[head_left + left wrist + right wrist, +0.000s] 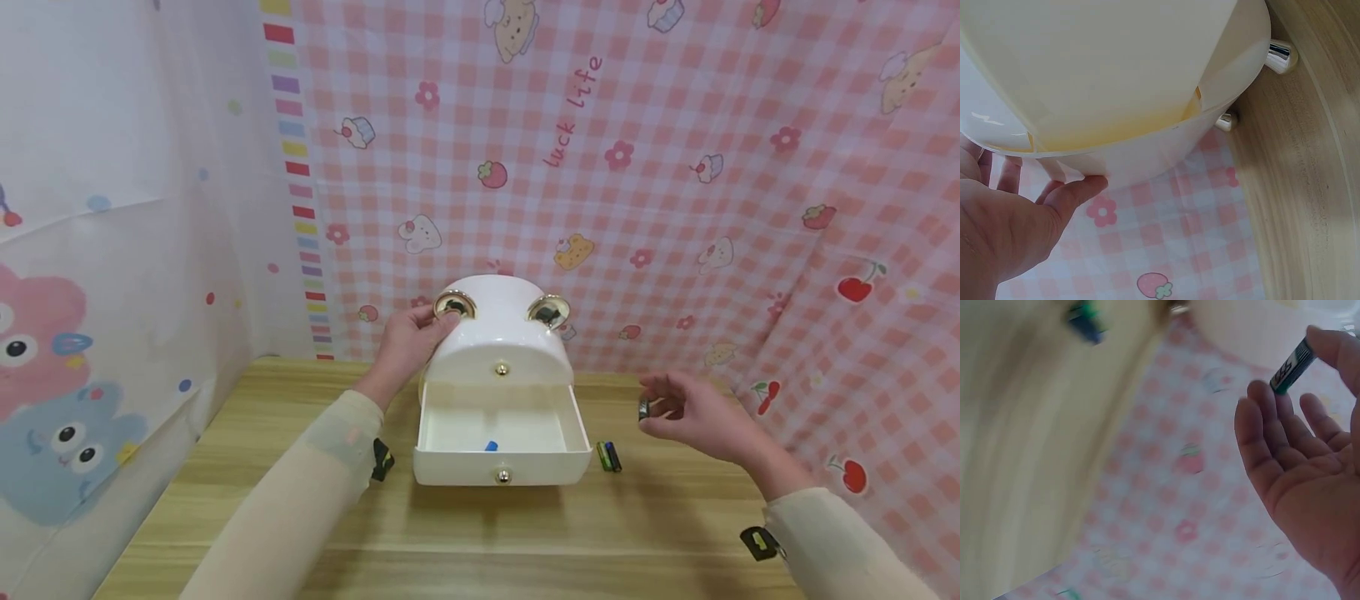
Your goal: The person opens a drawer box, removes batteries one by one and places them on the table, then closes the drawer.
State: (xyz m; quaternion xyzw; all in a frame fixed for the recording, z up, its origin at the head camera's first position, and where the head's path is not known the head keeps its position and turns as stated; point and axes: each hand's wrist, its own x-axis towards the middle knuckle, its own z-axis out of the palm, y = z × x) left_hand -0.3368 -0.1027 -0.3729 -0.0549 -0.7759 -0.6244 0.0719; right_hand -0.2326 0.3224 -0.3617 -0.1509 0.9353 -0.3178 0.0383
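A white frog-shaped storage box [501, 333] with gold-rimmed eyes stands on the wooden table, its lower drawer [501, 468] pulled out. Inside the drawer lies a small blue object [491, 447], its kind unclear. My left hand [408, 343] grips the box's upper left side, thumb at the front beside an eye; the left wrist view shows fingers [1075, 190] against the white shell. To the right of the box, my right hand [693, 417] pinches a dark green battery [1291, 367] between thumb and fingertips, above the table. Two batteries [609, 457], one green and one dark, lie beside the drawer.
The upper drawer, with a gold knob [502, 369], is closed. A pink checked cloth [480, 192] hangs behind the table [480, 542], and a white printed cloth [127, 250] hangs on the left. Short metallic feet [1282, 57] hold the box up.
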